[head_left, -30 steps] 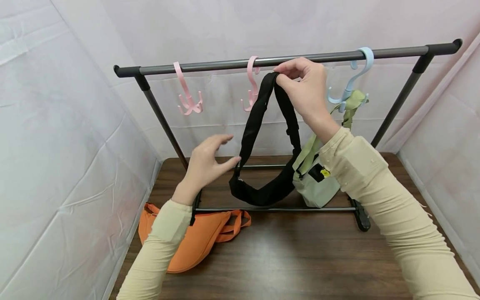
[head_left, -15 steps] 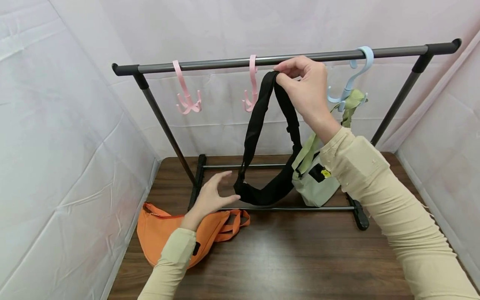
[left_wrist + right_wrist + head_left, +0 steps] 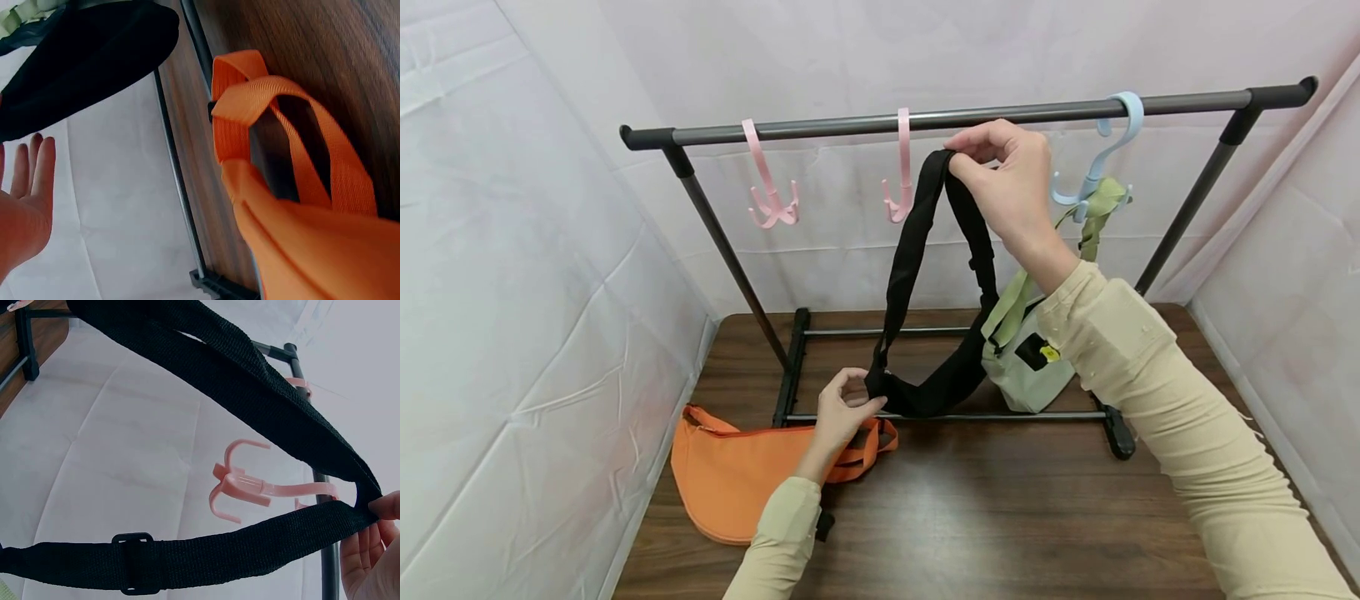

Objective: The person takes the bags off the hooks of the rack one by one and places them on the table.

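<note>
While the right hand (image 3: 1011, 183) pinches the strap (image 3: 907, 258) at twelve o'clock, the left hand (image 3: 841, 412) grips the black bag (image 3: 932, 397) at seven.

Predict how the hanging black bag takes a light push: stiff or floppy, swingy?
Probably floppy: the strap folds sharply at the right hand and the black bag sags in a curve. Likely to swing, since it hangs from that grip, though the left hand at its lower end should damp it. Perhaps light: a pinch suspends it.

text: none legible | pale green bag (image 3: 1028, 390): black patch (image 3: 1030, 353), yellow mark (image 3: 1049, 354) too small to read
</note>
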A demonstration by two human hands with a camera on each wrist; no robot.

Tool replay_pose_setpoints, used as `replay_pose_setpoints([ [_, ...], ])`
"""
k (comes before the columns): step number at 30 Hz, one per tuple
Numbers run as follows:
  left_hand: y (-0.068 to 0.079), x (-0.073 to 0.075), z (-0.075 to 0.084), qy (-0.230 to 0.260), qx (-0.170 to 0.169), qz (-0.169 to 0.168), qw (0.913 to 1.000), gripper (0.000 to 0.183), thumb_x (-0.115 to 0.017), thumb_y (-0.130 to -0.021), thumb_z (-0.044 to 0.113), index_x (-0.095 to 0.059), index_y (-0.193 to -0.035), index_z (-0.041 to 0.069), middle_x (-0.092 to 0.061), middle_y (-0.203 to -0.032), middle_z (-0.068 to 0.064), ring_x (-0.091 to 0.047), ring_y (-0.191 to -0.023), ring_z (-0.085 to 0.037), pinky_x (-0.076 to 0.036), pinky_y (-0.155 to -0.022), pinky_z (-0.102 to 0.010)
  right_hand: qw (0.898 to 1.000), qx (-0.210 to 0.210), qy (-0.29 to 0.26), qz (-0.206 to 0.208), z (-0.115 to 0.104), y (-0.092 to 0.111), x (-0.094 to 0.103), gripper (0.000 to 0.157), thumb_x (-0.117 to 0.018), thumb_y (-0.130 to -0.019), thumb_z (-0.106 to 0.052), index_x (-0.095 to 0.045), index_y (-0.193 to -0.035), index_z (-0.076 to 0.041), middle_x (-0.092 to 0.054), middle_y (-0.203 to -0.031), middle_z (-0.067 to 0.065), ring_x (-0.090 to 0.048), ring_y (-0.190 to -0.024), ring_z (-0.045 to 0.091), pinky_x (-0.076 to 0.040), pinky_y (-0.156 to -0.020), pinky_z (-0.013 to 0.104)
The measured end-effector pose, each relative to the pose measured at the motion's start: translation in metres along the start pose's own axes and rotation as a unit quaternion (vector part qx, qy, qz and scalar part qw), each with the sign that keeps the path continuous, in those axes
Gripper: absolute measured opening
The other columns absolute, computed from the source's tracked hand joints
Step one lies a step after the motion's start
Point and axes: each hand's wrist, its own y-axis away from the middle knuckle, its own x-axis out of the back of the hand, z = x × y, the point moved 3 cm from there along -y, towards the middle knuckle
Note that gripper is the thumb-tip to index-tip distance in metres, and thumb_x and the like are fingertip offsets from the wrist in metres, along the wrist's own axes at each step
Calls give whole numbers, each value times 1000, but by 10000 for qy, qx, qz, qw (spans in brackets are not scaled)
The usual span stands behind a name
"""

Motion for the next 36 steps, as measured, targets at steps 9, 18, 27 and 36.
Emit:
replay_pose_setpoints([
  [9, 8, -4, 18, 117, -665, 569, 9961, 19, -65, -76, -8, -58, -94, -9, -60, -88, -19, -64, -78, -27, -52, -67, -21, 9996, 87, -251, -55, -23, 12, 5, 17, -54, -77, 5, -68, -86, 8, -58, -71, -9, -53, -63, 6, -42, -64, 17],
  [18, 12, 6, 26, 286, -996, 827, 9912, 14, -62, -78, -10, -59, -91, -9, -60, -86, -19, -64, -76, -14, -52, -64, -21, 9996, -92, -249, 6, -25, 10, 12, 17, -53, -77, 5, -67, -85, 8, -57, -69, -10, -51, -62, 6, -39, -63, 19],
  [27, 21, 16, 41, -106, -1943, 1146, 9742, 13, -59, -75, -17, -60, -86, -10, -62, -83, -19, -61, -75, -1, -52, -66, -19, 9999, -131, 74, -12, 11, -6, 10, 16, -57, -77, 1, -70, -85, 1, -59, -67, -10, -53, -62, 8, -38, -60, 19],
  [36, 35, 35, 61, 70, -2462, 1394, 9591, 13, -58, -73, -20, -58, -84, -14, -61, -84, 8, -60, -72, -1, -50, -62, -15, 9948, -255, 764, -618, 37, -5, 3, 18, -56, -81, -3, -71, -90, -1, -64, -72, -5, -55, -64, 5, -40, -60, 17],
])
